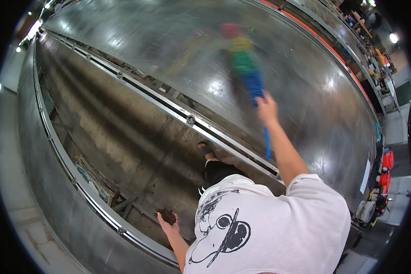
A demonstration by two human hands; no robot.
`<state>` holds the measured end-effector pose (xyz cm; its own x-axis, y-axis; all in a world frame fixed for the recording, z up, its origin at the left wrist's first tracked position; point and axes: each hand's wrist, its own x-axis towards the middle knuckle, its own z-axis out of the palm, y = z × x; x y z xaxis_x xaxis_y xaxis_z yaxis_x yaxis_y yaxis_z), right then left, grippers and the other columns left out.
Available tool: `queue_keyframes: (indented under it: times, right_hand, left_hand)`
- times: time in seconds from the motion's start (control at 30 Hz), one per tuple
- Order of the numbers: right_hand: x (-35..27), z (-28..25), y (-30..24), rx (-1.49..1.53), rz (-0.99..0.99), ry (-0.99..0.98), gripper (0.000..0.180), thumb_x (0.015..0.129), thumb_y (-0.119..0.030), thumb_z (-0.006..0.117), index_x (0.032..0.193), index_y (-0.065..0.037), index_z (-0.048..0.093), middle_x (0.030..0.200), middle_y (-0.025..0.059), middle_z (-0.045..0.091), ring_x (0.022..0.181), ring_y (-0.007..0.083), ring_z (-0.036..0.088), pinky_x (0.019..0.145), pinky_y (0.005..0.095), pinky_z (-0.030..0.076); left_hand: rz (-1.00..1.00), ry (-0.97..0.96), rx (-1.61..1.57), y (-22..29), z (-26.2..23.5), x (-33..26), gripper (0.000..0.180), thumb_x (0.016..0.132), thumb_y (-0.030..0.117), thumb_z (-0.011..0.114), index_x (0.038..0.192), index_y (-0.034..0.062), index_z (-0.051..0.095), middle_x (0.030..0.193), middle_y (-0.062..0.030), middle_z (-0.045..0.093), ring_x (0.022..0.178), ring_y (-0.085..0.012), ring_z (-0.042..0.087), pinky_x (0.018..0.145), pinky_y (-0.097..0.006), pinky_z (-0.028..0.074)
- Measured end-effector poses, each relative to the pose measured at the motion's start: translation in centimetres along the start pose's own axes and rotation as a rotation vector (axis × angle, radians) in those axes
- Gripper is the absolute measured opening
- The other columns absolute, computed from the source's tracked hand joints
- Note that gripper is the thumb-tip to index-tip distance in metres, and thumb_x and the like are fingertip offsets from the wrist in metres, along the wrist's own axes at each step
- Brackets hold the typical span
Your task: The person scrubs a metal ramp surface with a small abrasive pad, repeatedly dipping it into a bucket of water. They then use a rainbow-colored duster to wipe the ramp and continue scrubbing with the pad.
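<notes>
Duster (244, 59) grasped in my right hand (266, 108) reaches far across the shiny metal sheet (160, 45); my left hand (170, 224) cups dark debris (167, 214), fingers half curled.

A red, yellow, green and blue duster (243, 61) over the silver-grey metal sheet (169, 50); white printed shirt (269, 223)

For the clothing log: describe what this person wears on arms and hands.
Both forearms are bare, and no gloves, watch or bands show on the left hand or the right hand. Short white sleeves end near the elbow, part of a loose white T-shirt with a black line drawing.
</notes>
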<state>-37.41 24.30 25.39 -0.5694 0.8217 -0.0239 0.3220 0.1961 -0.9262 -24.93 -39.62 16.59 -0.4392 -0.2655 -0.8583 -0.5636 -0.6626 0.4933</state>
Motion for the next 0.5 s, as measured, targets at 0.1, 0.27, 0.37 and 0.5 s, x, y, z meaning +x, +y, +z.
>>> queue_keyframes:
  times: [0.1,0.27,0.37,0.5]
  right_hand:
    - [4.7,-8.6,7.8,0.082,0.143,0.429,0.023,0.101,-0.020,0.061,0.123,-0.011,0.060,0.071,0.0007,0.052,0.051,0.0106,0.048,0.044,0.0289,0.036]
    - [8.6,-4.5,8.9,-0.027,0.573,0.807,0.032,0.096,-0.017,0.051,0.117,0.006,0.060,0.095,0.0211,0.071,0.062,0.0317,0.069,0.049,0.0411,0.052]
    - [15.6,3.0,14.0,-0.239,0.331,0.603,0.026,0.095,-0.016,0.054,0.112,0.003,0.060,0.095,0.0234,0.072,0.079,0.0377,0.072,0.069,0.0503,0.057]
    - [9.6,32.3,-3.2,-0.354,0.074,-0.146,0.038,0.094,-0.015,0.054,0.129,-0.002,0.059,0.100,0.0325,0.071,0.093,0.0490,0.070,0.082,0.0565,0.055]
  left_hand:
    - [-0.030,0.136,-0.022,-0.5,0.6,1.3,0.046,0.093,0.049,0.075,0.123,0.0160,0.063,0.109,-0.0040,0.067,0.093,-0.0244,0.062,0.082,-0.044,0.054]
    - [-0.025,0.179,-0.080,3.3,1.1,4.6,0.044,0.092,0.050,0.075,0.121,0.0188,0.064,0.111,-0.0021,0.066,0.096,-0.0246,0.061,0.081,-0.044,0.054]
    - [-0.032,0.091,-0.014,7.5,8.3,9.2,0.043,0.093,0.050,0.075,0.121,0.0191,0.064,0.111,-0.0021,0.066,0.095,-0.0243,0.061,0.081,-0.045,0.054]
    - [0.146,0.096,0.038,18.9,16.0,8.7,0.042,0.094,0.049,0.074,0.122,0.0193,0.064,0.112,-0.0022,0.066,0.094,-0.0240,0.062,0.081,-0.045,0.053]
